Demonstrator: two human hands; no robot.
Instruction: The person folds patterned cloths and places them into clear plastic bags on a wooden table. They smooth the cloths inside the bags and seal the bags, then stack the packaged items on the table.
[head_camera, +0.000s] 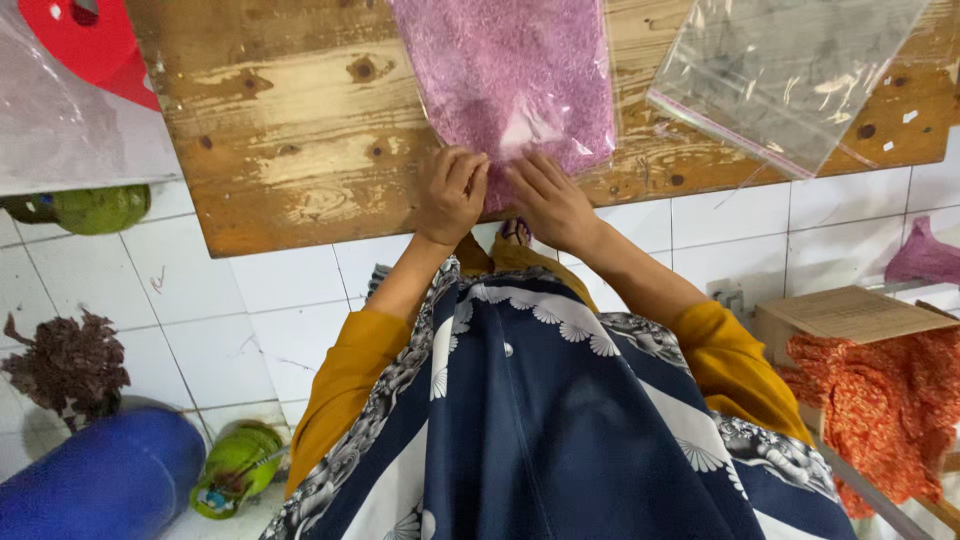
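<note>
A clear plastic bag of pink, glittery fabric (505, 85) is laid flat on the worn wooden table (300, 130). Its near edge is pressed by the left hand (452, 192), apparently pinching, and the right hand (550, 200), fingers flat.

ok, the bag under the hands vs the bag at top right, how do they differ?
The near bag holds pink fabric; the far bag looks empty and see-through. The near bag lies straight along the wooden table; the far bag lies at an angle, its corner past the table edge. The left hand and right hand press on the near bag's end; nothing touches the far bag. Both are clear plastic, lying flat.
</note>
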